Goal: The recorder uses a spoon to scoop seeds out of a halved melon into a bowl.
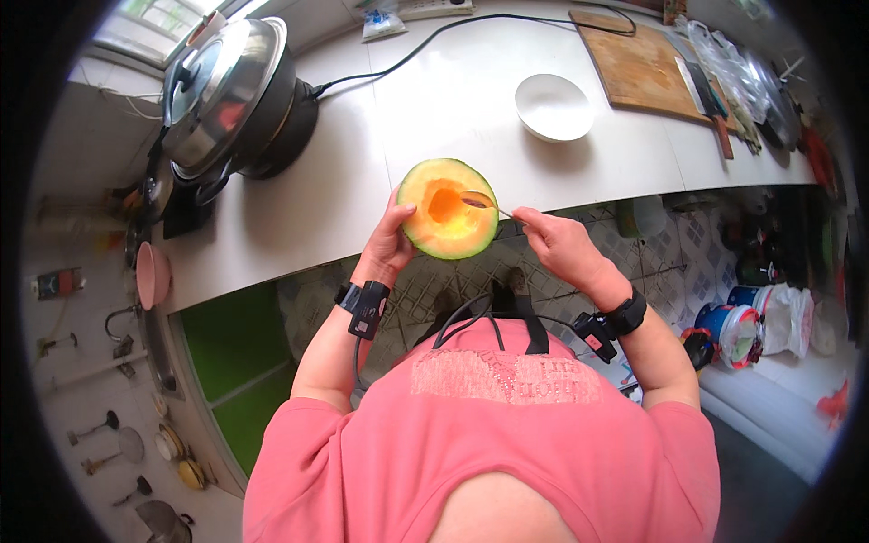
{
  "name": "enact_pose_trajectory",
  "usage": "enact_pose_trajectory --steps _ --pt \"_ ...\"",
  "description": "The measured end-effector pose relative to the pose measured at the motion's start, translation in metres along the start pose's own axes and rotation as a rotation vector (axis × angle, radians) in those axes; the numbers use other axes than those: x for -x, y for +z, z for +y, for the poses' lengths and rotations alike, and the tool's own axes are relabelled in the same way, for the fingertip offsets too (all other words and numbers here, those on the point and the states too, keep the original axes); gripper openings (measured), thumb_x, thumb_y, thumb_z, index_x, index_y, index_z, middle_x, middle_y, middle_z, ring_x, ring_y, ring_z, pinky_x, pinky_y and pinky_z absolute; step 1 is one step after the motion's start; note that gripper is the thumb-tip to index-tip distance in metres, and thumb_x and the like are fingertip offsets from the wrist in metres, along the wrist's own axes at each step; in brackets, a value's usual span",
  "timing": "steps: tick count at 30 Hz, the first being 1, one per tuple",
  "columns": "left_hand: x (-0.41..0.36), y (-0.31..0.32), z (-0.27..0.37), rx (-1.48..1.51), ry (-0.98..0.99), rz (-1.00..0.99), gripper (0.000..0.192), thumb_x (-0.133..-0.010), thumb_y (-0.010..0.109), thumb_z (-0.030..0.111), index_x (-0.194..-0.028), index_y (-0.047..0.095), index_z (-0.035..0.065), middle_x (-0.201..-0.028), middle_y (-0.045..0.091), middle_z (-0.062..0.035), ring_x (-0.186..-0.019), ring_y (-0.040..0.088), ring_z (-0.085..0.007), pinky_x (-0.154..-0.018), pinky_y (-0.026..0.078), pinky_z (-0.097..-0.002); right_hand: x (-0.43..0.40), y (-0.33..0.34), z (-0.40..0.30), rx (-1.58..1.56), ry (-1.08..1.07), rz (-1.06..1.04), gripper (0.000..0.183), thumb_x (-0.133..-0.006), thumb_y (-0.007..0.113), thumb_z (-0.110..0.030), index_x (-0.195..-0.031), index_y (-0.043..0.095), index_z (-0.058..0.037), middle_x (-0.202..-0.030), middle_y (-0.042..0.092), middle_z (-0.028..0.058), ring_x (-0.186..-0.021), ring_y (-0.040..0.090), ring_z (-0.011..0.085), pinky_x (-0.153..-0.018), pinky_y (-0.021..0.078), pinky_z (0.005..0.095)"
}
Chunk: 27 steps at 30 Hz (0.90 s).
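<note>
My left hand (392,234) grips a halved melon (448,237) by its green rind, thumb on the rim of the cut face. The orange flesh faces up toward me, with a hollow in its middle. Between the fingers of my right hand (560,246) is the handle of a metal spoon (477,199). The spoon's bowl lies over the right side of the hollow. Both hands are held just off the counter's front edge. A white bowl (554,108) sits on the counter beyond my right hand.
A lidded electric pot (237,102) stands on the white counter (339,197) at left, its black cord (434,34) running along the back. At right lie a wooden cutting board (638,64) and a knife (709,108). A pink bowl (153,275) is at far left.
</note>
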<state>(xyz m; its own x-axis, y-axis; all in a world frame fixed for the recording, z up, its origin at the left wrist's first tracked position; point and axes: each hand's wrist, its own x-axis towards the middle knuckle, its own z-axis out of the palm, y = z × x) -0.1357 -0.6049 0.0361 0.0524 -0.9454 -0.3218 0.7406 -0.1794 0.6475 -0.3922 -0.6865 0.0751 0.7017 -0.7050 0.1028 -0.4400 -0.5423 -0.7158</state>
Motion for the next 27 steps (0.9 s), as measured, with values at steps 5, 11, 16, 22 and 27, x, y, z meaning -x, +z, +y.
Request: enact_pose_trajectory --steps 5,11,16,22,27 --pt "-0.008 0.010 -0.001 -0.082 0.119 0.049 0.067 -0.071 0.063 0.017 -0.129 0.032 0.0065 -0.121 0.045 -0.0110 -0.114 0.044 -0.0236 -0.097 0.038 -0.0364 -0.023 -0.011 0.021 0.155 -0.181 -0.119 0.023 -0.083 0.049 -0.009 -0.105 0.056 -0.0073 -0.083 0.060 0.0152 -0.075 0.059 0.0325 -0.063 0.0477 0.0386" --pt "-0.020 0.003 0.007 -0.093 0.154 0.090 0.068 -0.071 0.062 0.015 -0.130 0.031 0.0054 -0.122 0.045 -0.0111 -0.115 0.043 -0.0232 -0.098 0.037 -0.0353 -0.049 -0.018 0.026 0.271 -0.278 -0.253 0.024 -0.080 0.047 -0.010 -0.103 0.056 -0.0106 -0.073 0.058 0.0119 -0.065 0.057 0.0310 -0.055 0.0453 0.0402" --pt "-0.034 -0.007 0.023 -0.080 0.150 0.073 0.068 -0.071 0.062 0.014 -0.130 0.030 0.0051 -0.122 0.045 -0.0107 -0.115 0.044 -0.0223 -0.098 0.036 -0.0340 -0.057 -0.042 0.007 0.214 -0.303 -0.420 0.025 -0.077 0.050 -0.006 -0.101 0.057 -0.0098 -0.075 0.059 0.0118 -0.066 0.057 0.0308 -0.056 0.0455 0.0384" --pt "-0.064 -0.020 0.041 -0.030 0.125 -0.010 0.067 -0.071 0.062 0.013 -0.130 0.030 0.0054 -0.122 0.045 -0.0100 -0.115 0.044 -0.0213 -0.098 0.036 -0.0327 -0.060 -0.056 -0.008 0.188 -0.215 -0.484 0.029 -0.074 0.053 -0.003 -0.101 0.059 -0.0090 -0.076 0.060 0.0119 -0.068 0.057 0.0310 -0.059 0.0469 0.0365" --pt "-0.084 -0.016 0.053 0.000 0.089 -0.061 0.067 -0.071 0.062 0.013 -0.130 0.031 0.0069 -0.121 0.045 -0.0098 -0.114 0.044 -0.0213 -0.097 0.037 -0.0334 -0.058 -0.054 -0.007 0.339 -0.115 -0.443 0.028 -0.074 0.053 -0.003 -0.101 0.059 -0.0081 -0.079 0.061 0.0129 -0.070 0.058 0.0311 -0.062 0.0478 0.0360"
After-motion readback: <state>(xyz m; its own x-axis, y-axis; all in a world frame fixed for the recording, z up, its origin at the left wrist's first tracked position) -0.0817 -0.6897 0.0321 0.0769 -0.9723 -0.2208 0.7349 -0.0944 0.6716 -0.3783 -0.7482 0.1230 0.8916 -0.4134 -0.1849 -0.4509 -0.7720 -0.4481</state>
